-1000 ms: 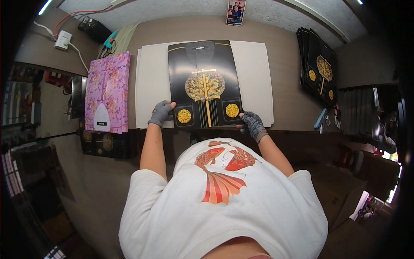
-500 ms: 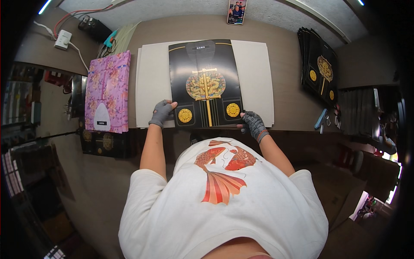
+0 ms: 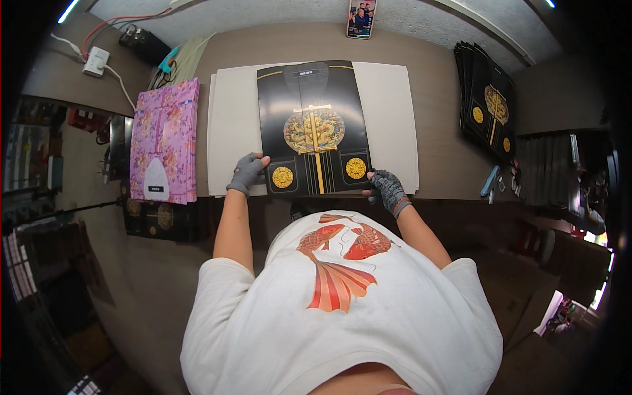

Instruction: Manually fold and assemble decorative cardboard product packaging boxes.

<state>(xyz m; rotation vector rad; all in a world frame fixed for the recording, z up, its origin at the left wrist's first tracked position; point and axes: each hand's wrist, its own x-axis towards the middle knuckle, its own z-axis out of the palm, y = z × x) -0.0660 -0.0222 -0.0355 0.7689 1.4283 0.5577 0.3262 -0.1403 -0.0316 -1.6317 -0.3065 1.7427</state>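
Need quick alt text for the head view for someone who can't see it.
Both gloved hands, left hand and right hand, grip the near corners of a black sheet with gold emblems lying on white board on a brown table. Pink floral sheets lie left, a black stack right.

A brown wooden worktop (image 3: 434, 99) carries the work, its far edge meeting a pale grey speckled wall (image 3: 276, 13). Against that wall, beyond the grip, a phone (image 3: 361, 18) stands upright with its screen lit. Far to the left of the grip a white power adapter (image 3: 95, 60) lies with white and red cables running off, beside a black box (image 3: 143, 45). A strip light (image 3: 67, 11) glows at the upper left corner. Left of the worktop dark shelving (image 3: 33, 164) holds small items too blurred to tell. Below and right of the grip lies brown flooring (image 3: 513, 276), with a bright patch near the lower right rim.
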